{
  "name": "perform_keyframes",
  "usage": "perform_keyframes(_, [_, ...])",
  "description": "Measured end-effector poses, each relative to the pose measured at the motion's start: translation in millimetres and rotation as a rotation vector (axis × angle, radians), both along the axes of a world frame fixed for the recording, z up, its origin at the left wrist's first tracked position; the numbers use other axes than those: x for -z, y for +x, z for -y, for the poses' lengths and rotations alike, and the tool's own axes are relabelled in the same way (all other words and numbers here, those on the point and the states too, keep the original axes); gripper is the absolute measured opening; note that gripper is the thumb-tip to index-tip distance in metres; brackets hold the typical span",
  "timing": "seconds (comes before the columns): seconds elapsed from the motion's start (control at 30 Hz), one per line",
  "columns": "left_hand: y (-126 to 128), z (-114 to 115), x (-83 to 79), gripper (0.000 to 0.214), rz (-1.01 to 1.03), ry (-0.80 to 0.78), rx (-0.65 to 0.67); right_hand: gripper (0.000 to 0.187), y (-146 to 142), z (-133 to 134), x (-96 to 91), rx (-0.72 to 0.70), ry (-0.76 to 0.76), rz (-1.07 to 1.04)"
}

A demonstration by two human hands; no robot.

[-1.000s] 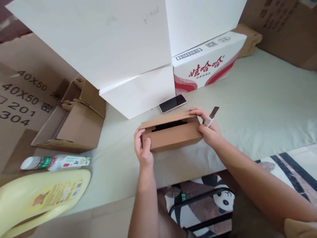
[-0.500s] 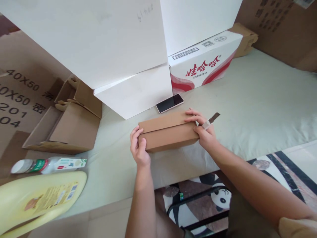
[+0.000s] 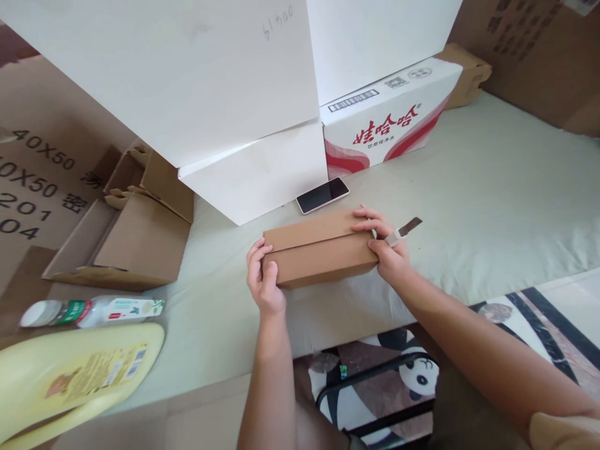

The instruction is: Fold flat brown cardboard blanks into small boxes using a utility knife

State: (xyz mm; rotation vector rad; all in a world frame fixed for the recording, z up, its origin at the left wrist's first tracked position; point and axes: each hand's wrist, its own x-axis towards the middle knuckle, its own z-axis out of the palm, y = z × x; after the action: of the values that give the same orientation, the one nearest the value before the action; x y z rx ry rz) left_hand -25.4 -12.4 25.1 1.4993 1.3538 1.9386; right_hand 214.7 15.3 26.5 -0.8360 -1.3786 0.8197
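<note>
The closed cardboard box (image 3: 323, 250) lay on the pale mat (image 3: 492, 200) just before a phone (image 3: 322, 195), left hand (image 3: 262, 281) and right hand (image 3: 387, 250) each clasping one end; seemingly light, stiff yet crushable, best gripped at the ends.

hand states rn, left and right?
Left hand: closed on the left end of the brown box.
Right hand: closed on its right end, thin strip between fingers.

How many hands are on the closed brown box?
2. The left hand grips the left end of the brown box; the right hand holds its right end, a tape strip at its fingers. No other hands show.
</note>
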Motion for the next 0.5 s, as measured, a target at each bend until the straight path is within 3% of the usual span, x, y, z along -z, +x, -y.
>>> perform_keyframes(0.5, [0.1, -0.5, 1.1, 0.023, -0.015, -0.005, -0.017, 0.039, -0.6, 0.4, -0.8, -0.009, -0.003, -0.014])
